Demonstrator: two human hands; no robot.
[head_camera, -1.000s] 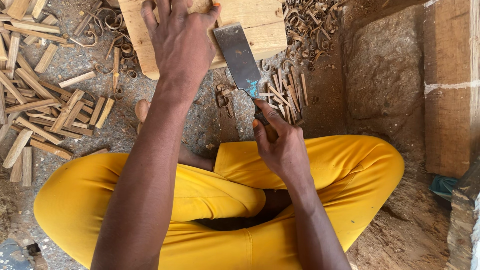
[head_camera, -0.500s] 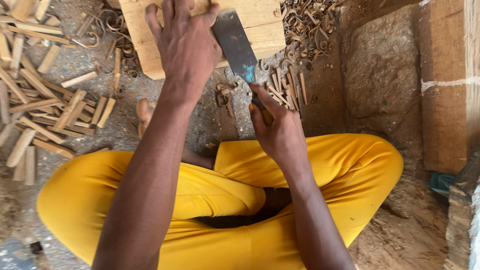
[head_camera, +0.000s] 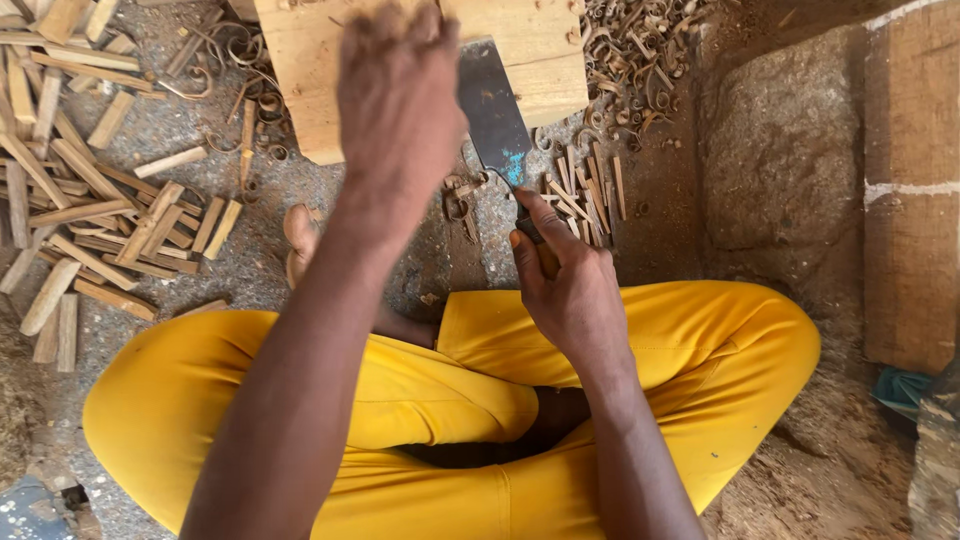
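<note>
One broad steel blade (head_camera: 492, 110), likely heavy and rigid, edge sharp; lies slanted over the wooden block (head_camera: 540, 60). Right hand (head_camera: 570, 285) fingers wrapped tight round its handle, the safe hold. Left hand (head_camera: 400, 105) blurred above block, grip unclear.

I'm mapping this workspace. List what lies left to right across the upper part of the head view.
Wood sticks → left hand on the wood block → broad blade, its handle in the right hand → shavings → stone block → wooden post.
</note>
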